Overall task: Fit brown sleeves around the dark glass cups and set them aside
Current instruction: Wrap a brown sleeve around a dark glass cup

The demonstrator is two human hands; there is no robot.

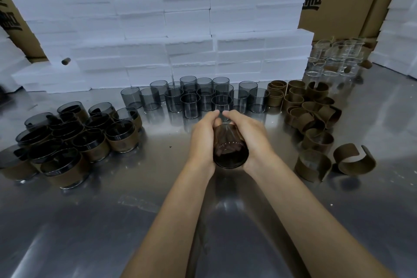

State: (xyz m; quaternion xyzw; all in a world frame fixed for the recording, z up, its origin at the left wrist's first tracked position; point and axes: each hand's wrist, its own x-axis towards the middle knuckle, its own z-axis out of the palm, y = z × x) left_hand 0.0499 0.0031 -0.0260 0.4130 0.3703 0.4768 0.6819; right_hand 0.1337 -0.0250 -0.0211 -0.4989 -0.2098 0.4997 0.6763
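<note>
sleeved cups (67,140) sit clustered at your left. your left hand (203,140) and right hand (252,137) curl around a tilted dark glass cup (230,153) above the steel table (158,187); loose brown sleeves (316,119) lie right.

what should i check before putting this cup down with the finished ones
1. Cup held by both hands: ok, left hand and right hand wrap its sides.
2. Sleeve closed around the cup: cannot tell, the hands cover it.
3. Cup upright: not ok, its mouth tilts toward the camera.
4. Finished cups on the left leave bare table beside them: ok.
5. Bare cups waiting behind the hands: ok.
6. Loose sleeves to the right: ok.
</note>
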